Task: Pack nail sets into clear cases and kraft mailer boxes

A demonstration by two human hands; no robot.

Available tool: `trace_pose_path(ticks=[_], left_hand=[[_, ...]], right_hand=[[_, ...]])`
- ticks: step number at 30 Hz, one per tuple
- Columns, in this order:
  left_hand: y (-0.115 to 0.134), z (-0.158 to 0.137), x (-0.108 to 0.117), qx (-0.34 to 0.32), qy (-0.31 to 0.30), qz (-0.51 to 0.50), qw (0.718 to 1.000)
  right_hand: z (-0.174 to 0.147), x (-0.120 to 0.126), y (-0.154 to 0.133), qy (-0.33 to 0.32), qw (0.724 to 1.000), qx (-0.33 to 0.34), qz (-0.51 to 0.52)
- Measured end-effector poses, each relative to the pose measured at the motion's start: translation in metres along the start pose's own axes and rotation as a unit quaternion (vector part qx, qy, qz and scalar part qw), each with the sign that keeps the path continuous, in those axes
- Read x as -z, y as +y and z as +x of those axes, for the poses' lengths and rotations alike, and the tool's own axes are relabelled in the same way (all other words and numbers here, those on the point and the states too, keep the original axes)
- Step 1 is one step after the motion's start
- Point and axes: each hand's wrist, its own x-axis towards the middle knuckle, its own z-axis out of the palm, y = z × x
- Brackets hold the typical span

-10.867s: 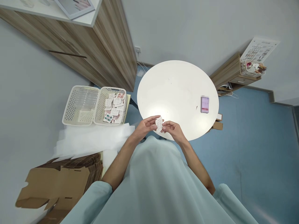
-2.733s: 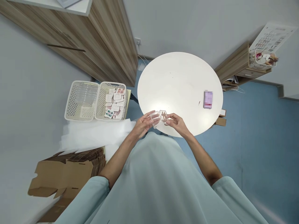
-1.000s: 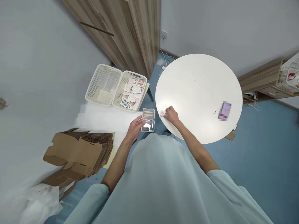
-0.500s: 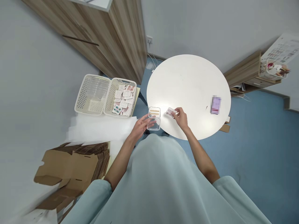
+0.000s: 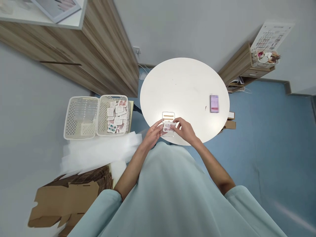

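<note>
My left hand [image 5: 153,134] is closed on a small clear hinged plastic case [image 5: 168,114] that stands open at the near edge of the round table. Two thin tan strips lie in the case's far half. Between finger and thumb, my right hand [image 5: 184,129] grips a small white card [image 5: 168,125] with rows of pinkish oval pieces, which look like press-on nails. This card lies over the case's near half, overlapping it; whether it rests on the plastic I cannot tell. The left fingertips are close beside the card's left edge.
The white round table [image 5: 182,85] bears a purple box [image 5: 214,103] at its right. To the left stand a white basket [image 5: 100,115] of similar cards and another basket [image 5: 66,121] of clear cases. White sheets [image 5: 98,148] and flattened cardboard boxes [image 5: 66,200] lie nearer me.
My right hand has brought the card leftward from beside the case to over its near half. The left hand still holds the case. The camera view has shifted.
</note>
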Motion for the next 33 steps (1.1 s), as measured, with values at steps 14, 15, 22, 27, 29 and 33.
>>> trace_pose_path(ticks=[14,15,22,27,29,33], left_hand=[[-0.007,-0.005,-0.023,-0.009,0.002,0.015,1.0],[-0.007,-0.006,-0.023,-0.01,0.002,0.015,1.0],[-0.004,-0.016,-0.019,-0.017,0.001,0.011,1.0],[-0.002,-0.026,-0.016,-0.009,-0.004,0.004,1.0],[-0.002,-0.028,-0.015,0.0,-0.008,0.008,1.0],[-0.005,-0.032,-0.012,0.013,-0.005,0.015,1.0]], right_hand=[[-0.027,0.006,0.001,-0.011,0.986,0.021,-0.164],[-0.027,0.005,0.001,-0.007,0.987,0.022,-0.157],[-0.017,0.014,0.001,0.08,0.996,-0.003,0.04],[0.009,0.016,0.014,0.107,0.978,-0.118,0.138],[0.018,0.012,0.018,0.078,0.972,-0.142,0.171],[0.028,0.003,0.016,0.074,0.965,-0.139,0.209]])
